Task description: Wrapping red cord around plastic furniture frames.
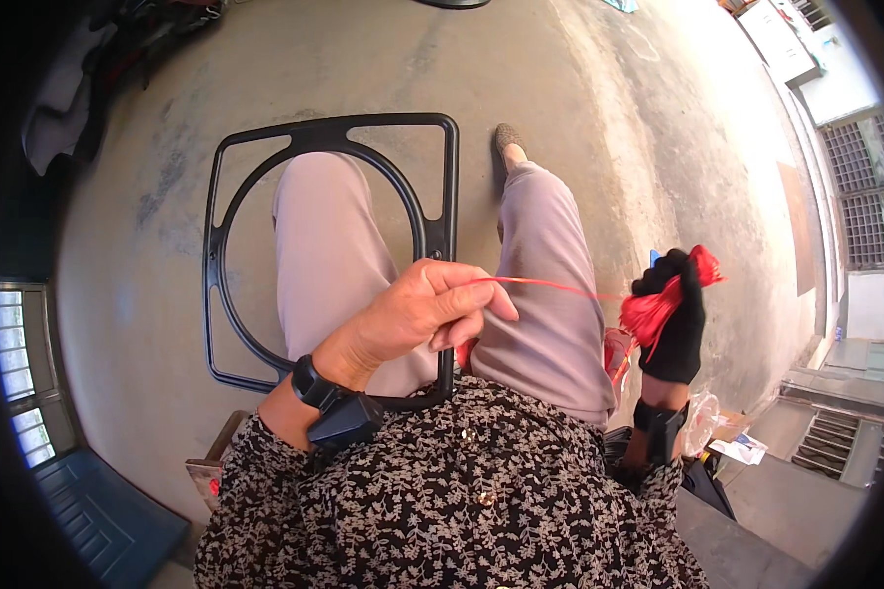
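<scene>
My bare left hand [427,306] pinches a thin red strand [550,286] between thumb and fingers. The strand runs taut to the right, toward a bundle of red string [658,306]. My right hand [680,329], in a black glove, is closed round that bundle, and its loose ends stick out on both sides. A black frame [449,182], square outside with a round opening, rests over my left thigh. The frame's right bar passes beneath my left hand; whether they touch I cannot tell.
Grey concrete floor [609,118] spreads ahead of my knees. A blue panelled piece [108,520] lies at the lower left. Close to my right hip are a clear plastic bag [700,424] and white paper [740,449]. Dark items [118,59] stand at the far left.
</scene>
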{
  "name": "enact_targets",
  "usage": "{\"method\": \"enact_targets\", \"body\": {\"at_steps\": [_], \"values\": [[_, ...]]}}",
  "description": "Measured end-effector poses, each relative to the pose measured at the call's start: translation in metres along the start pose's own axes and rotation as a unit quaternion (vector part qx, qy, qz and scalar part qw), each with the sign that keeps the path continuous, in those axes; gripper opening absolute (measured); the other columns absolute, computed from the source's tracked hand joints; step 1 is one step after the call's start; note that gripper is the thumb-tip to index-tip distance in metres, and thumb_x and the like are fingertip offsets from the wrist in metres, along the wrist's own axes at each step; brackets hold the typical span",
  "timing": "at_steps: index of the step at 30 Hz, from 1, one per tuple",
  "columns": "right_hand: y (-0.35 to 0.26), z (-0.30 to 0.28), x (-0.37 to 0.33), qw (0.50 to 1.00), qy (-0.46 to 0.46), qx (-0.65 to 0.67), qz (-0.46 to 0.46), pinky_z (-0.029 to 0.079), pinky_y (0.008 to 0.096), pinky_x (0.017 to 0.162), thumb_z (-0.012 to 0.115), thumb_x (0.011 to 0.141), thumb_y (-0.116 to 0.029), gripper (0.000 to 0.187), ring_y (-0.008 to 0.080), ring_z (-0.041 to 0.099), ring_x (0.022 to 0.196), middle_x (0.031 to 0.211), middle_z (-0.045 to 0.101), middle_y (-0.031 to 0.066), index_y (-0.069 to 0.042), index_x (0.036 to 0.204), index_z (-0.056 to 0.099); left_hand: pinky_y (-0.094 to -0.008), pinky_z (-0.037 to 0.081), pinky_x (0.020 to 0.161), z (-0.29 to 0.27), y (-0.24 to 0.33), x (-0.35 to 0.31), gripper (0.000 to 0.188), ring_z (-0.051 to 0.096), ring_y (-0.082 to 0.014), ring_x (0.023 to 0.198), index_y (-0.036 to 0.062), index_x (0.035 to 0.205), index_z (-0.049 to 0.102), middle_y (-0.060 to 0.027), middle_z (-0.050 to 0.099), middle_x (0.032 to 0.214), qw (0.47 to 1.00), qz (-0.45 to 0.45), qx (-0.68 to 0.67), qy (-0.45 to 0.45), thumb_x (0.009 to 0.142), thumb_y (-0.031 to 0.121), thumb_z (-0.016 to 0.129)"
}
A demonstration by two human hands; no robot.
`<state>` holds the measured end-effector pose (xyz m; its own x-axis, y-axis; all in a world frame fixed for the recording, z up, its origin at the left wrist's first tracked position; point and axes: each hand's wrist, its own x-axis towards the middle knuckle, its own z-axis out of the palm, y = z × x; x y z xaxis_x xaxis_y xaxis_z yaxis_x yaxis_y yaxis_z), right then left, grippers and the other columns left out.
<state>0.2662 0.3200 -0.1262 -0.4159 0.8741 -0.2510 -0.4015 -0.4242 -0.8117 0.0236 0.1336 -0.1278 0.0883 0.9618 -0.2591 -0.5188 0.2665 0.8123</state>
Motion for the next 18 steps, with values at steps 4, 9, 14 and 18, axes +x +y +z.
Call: {"method": "enact_targets", "body": {"at_steps": [4, 9, 14, 18], "values": [[0.014, 0.059, -0.032, 0.938, -0.205, -0.264, 0.096, 0.049, 0.0282, 0.078, 0.063, 0.085, -0.011, 0.032, 0.0123, 0.059, 0.089, 0.104, 0.062, 0.0072, 0.001, 0.115, 0.056, -0.0164, 0.032, 0.046, 0.003, -0.003, 0.003, 0.034, 0.041, -0.0017, 0.049, -0.0003, 0.092, 0.065, 0.0024, 0.051, 0.057, 0.998, -0.003, 0.059, -0.011, 0.101, 0.026, 0.045], [0.038, 0.076, -0.025, 0.905, -0.249, -0.308, 0.158, 0.051, 0.0267, 0.078, 0.066, 0.083, -0.005, 0.023, 0.0117, 0.063, 0.084, 0.094, 0.067, 0.0051, 0.002, 0.105, 0.064, -0.0167, 0.034, 0.047, 0.004, -0.003, 0.003, 0.034, 0.044, -0.0020, 0.050, 0.0010, 0.095, 0.061, 0.0010, 0.054, 0.059, 0.997, -0.016, 0.072, -0.008, 0.102, 0.027, 0.041], [0.041, 0.067, -0.018, 0.926, -0.177, -0.298, 0.151, 0.052, 0.0276, 0.067, 0.065, 0.082, -0.005, 0.023, 0.0120, 0.063, 0.071, 0.084, 0.066, 0.0041, 0.002, 0.104, 0.064, -0.0160, 0.034, 0.047, 0.006, -0.002, 0.003, 0.035, 0.044, -0.0024, 0.049, 0.0020, 0.092, 0.060, 0.0008, 0.055, 0.062, 0.997, -0.015, 0.068, -0.016, 0.102, 0.028, 0.040], [0.028, 0.087, -0.012, 0.923, -0.220, -0.279, 0.148, 0.052, 0.0273, 0.070, 0.064, 0.083, -0.002, 0.027, 0.0114, 0.063, 0.077, 0.090, 0.065, 0.0047, 0.003, 0.109, 0.062, -0.0164, 0.036, 0.047, 0.005, -0.005, 0.004, 0.037, 0.045, -0.0024, 0.050, 0.0022, 0.086, 0.060, 0.0009, 0.055, 0.062, 0.995, -0.040, 0.087, -0.041, 0.102, 0.029, 0.041]]}}
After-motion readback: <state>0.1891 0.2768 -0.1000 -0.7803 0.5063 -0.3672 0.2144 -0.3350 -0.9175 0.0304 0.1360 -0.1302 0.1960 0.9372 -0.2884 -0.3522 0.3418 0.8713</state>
